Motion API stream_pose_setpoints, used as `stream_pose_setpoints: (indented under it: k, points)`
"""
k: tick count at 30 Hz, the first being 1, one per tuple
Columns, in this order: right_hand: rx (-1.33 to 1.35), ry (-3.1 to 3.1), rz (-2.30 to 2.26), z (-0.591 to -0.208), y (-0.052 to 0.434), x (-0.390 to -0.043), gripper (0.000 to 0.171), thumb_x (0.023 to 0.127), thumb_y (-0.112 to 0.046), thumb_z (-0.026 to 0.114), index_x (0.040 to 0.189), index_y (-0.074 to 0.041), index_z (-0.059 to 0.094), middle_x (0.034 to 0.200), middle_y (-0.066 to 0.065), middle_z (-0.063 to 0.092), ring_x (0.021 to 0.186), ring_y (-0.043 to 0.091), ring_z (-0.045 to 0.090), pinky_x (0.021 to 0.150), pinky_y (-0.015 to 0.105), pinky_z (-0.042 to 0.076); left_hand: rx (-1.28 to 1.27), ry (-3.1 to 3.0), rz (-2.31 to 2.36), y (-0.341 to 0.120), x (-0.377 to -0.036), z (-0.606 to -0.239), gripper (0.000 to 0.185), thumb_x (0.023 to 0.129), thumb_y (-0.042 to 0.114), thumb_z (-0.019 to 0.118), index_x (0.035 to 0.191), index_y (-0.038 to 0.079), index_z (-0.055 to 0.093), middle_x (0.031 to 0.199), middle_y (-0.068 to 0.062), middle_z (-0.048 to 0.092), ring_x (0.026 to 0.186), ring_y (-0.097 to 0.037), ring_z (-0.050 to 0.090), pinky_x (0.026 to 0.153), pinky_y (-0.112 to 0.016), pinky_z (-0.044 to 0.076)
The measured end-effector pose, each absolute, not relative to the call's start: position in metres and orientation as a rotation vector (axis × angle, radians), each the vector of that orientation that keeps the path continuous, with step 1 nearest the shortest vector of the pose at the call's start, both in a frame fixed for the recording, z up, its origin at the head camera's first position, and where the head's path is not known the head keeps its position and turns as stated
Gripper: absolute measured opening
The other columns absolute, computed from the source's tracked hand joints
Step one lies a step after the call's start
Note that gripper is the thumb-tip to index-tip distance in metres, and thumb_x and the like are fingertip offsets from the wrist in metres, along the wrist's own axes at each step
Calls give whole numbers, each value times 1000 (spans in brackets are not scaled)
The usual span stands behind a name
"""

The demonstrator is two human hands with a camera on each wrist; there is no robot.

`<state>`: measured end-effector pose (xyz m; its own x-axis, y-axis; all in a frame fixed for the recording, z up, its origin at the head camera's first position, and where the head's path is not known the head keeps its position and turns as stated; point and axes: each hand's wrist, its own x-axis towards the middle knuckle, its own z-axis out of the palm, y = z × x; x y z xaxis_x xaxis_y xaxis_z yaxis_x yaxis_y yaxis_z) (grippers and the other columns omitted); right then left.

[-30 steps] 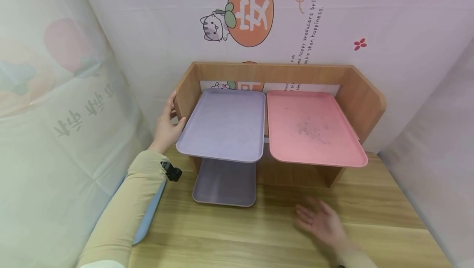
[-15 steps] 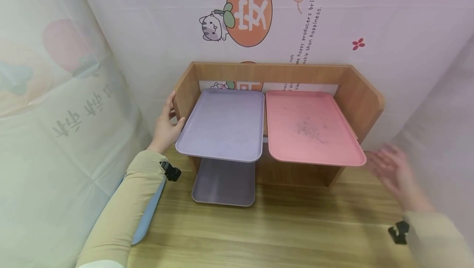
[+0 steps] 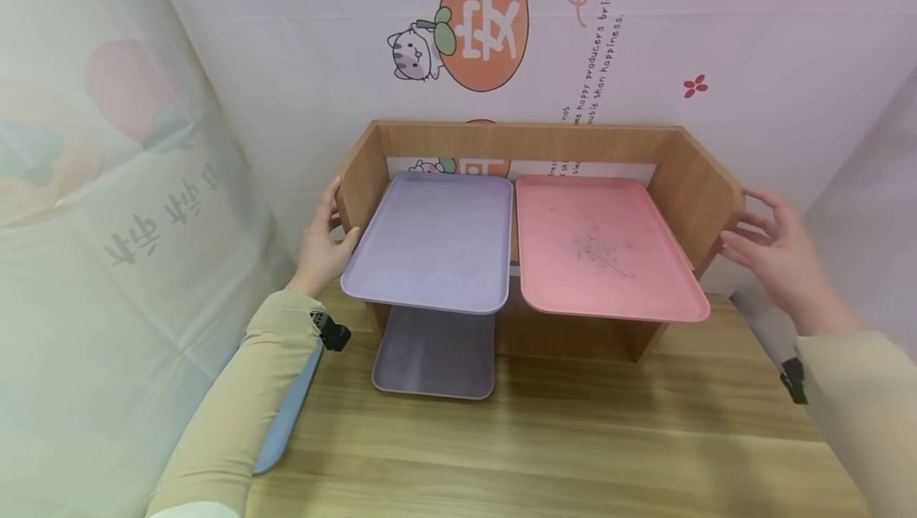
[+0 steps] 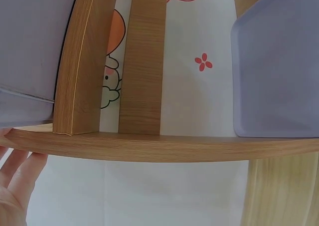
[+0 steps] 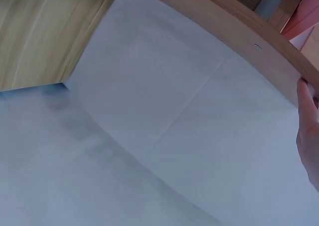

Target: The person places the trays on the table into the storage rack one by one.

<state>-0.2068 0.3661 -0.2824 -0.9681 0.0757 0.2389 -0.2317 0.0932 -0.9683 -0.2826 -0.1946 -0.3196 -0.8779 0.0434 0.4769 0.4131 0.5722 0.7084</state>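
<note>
We've got our left hand (image 3: 321,243) flat against the left side panel of the wooden rack (image 3: 705,184), fingers straight, and our right hand (image 3: 770,251) open just at the right panel, so no real grip yet and nothing's lifted. The rack sits at the back of the surface (image 3: 559,454), long axis running left-right, open front facing us, purple tray (image 3: 430,239) and pink tray (image 3: 602,247) on top.

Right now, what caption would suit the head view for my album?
Left hand and right hand flank a wooden shelf carrying a lilac tray and a pink tray.
</note>
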Motion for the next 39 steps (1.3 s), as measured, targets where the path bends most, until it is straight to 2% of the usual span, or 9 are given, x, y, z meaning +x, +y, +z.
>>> stream_pose_setpoints:
  k: [3, 6, 12, 19, 23, 28, 31, 36, 39]
  points:
    - [130, -2217, 1810, -281, 363, -210, 61, 91, 1, 55, 141, -29, 35, 118, -4, 44, 89, -7, 53, 67, 7, 51, -373, -2400, -1236, -193, -284, -320, 80, 91, 1, 56, 151, 31, 13, 137, -28, 44, 118, -47, 51, 86, -55, 51]
    - [89, -2259, 1683, -281, 361, -212, 59, 92, -1, 54, 140, -30, 37, 107, -15, 43, 87, -10, 52, 65, 6, 50, -361, -2405, -1263, -194, -285, -320, 81, 91, 1, 56, 151, 33, 13, 139, -27, 44, 118, -46, 51, 88, -55, 51]
    - [42, -2279, 1569, -283, 361, -213, 60, 92, -3, 55, 143, -29, 37, 104, -17, 45, 86, -12, 51, 64, 6, 50, -374, -2422, -1331, -203, -286, -321, 84, 90, 1, 59, 150, 38, 13, 140, -23, 44, 119, -43, 52, 93, -54, 48]
    - [23, -2303, 1498, -284, 358, -213, 59, 93, -4, 53, 143, -29, 36, 104, -18, 44, 87, -13, 50, 64, 6, 50, -395, -2421, -1270, -241, -269, -339, 83, 87, 3, 65, 152, 22, 17, 136, -27, 46, 112, -45, 55, 87, -55, 50]
    - [-2, -2301, 1498, -284, 357, -213, 59, 93, -5, 53, 143, -31, 36, 105, -19, 43, 87, -12, 50, 65, 6, 50, -356, -2540, -1122, -275, -249, -362, 80, 87, 7, 66, 151, 11, 18, 139, -34, 37, 116, -54, 46, 86, -61, 48]
    - [-52, -2356, 1396, -282, 357, -212, 59, 94, -10, 53, 144, -35, 33, 105, -23, 41, 90, -12, 47, 65, 5, 49, -245, -2813, -835, -320, -221, -398, 83, 89, 23, 66, 150, 1, 14, 138, -43, 25, 120, -61, 31, 91, -71, 35]
    - [-59, -2362, 1389, -283, 357, -212, 60, 94, -10, 53, 144, -35, 33, 105, -23, 41, 93, -10, 47, 66, 5, 49, -158, -2951, -717, -342, -206, -426, 90, 87, 34, 67, 150, 1, 11, 135, -49, 21, 119, -66, 27, 90, -76, 31]
    - [-60, -2361, 1381, -284, 355, -212, 61, 94, -9, 53, 145, -35, 33, 105, -23, 41, 93, -9, 47, 66, 4, 49, -41, -3058, -580, -365, -185, -472, 92, 82, 41, 70, 146, 0, 18, 130, -55, 17, 115, -73, 22, 88, -80, 26]
    - [-45, -2355, 1373, -285, 354, -213, 61, 94, -7, 53, 145, -34, 33, 105, -22, 41, 92, -11, 47, 66, 4, 49, 15, -3131, -494, -375, -175, -497, 93, 80, 52, 66, 145, 2, 20, 128, -55, 15, 114, -73, 21, 89, -81, 25]
